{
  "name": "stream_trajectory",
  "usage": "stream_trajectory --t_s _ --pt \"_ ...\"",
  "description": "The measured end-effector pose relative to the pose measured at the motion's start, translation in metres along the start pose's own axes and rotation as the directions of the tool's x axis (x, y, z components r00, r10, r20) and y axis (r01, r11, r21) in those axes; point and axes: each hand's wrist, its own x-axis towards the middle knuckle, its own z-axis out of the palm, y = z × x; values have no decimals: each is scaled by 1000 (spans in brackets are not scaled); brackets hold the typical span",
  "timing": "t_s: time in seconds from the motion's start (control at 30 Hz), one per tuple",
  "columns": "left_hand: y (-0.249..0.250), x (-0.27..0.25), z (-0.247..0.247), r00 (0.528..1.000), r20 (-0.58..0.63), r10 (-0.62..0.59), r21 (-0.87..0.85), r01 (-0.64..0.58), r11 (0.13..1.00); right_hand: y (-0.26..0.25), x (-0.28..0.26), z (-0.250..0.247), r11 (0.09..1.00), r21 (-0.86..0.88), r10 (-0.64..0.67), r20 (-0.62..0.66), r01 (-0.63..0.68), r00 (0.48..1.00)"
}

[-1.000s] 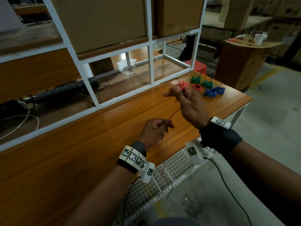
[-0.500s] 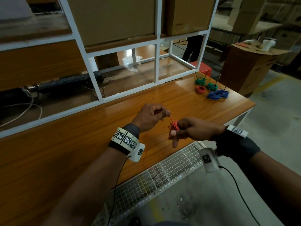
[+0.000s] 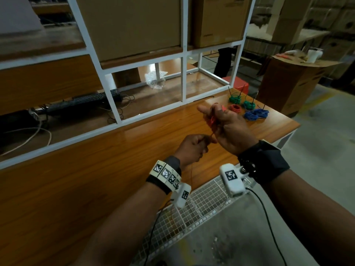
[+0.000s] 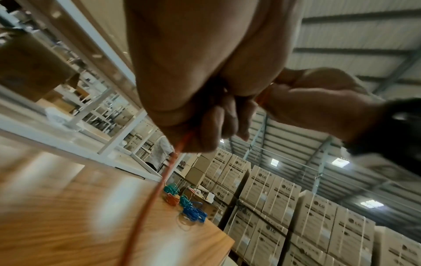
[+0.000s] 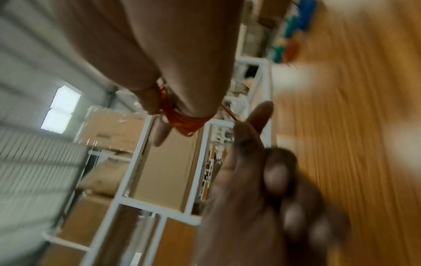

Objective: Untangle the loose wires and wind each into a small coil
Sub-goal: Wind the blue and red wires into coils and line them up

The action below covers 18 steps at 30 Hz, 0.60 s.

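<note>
Red wire (image 3: 212, 120), thin and springy, looks wound round right hand (image 3: 226, 127) fingers (image 5: 159, 129); left hand (image 3: 192, 148), at seven o'clock, pinches its tail.

A wooden table (image 3: 80, 189) fills the lower left and middle of the head view, its corner reaching right of centre. On that far corner lie small wire coils close together: two green coils (image 3: 235, 99), a red coil (image 3: 235, 108) and a blue bundle (image 3: 256, 114) (stiff wire ends stick up from several). A white metal frame (image 3: 183, 73) stands on the table along its far edge.
</note>
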Motion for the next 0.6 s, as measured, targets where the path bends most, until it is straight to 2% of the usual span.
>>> stream_trajectory --t_s 0.03,0.07,0.1,0.13,0.17,0.2,0.27,0.37,0.47,0.53,0.57,0.6 --pt "-4 -2 3 999 32 3 7 -3 1000 2 4 -5 955 -287 -100 -61 79 993" --pt "-7 -5 5 999 47 2 13 -3 1000 3 6 -11 811 -570 -197 -61 128 979" --pt "-11 -8 4 999 41 -3 28 2 1000 4 7 -18 605 -785 -239 -20 132 971" --pt "-14 -11 1 1000 15 -6 57 5 998 4 7 -25 406 -906 -207 32 116 978" --pt "-16 -12 -4 1000 -20 0 100 2 995 2 6 -30 264 -961 -105 57 84 993" --pt "-17 -13 -10 999 -51 12 143 -5 990 2 3 -34 187 -981 38 53 45 998" --pt "-16 -15 -23 998 -57 42 210 -29 977 3 -7 -38 101 -995 324 31 -2 946" --pt "-10 -19 -36 998 18 68 310 -70 948 2 -18 -34 67 -998 521 42 8 852" --pt "-1 -18 -40 994 38 104 355 -110 928 -2 -22 -29 128 -991 631 58 -31 773" --pt "4 -14 -40 989 3 147 279 -142 950 -2 -25 -27 205 -976 721 96 -79 686" --pt "6 -13 -39 987 -22 161 224 -152 963 -1 -27 -27 282 -954 749 155 -99 644" --pt "8 -11 -37 985 -38 171 177 -162 971 0 -28 -28 398 -909 755 245 -128 608"
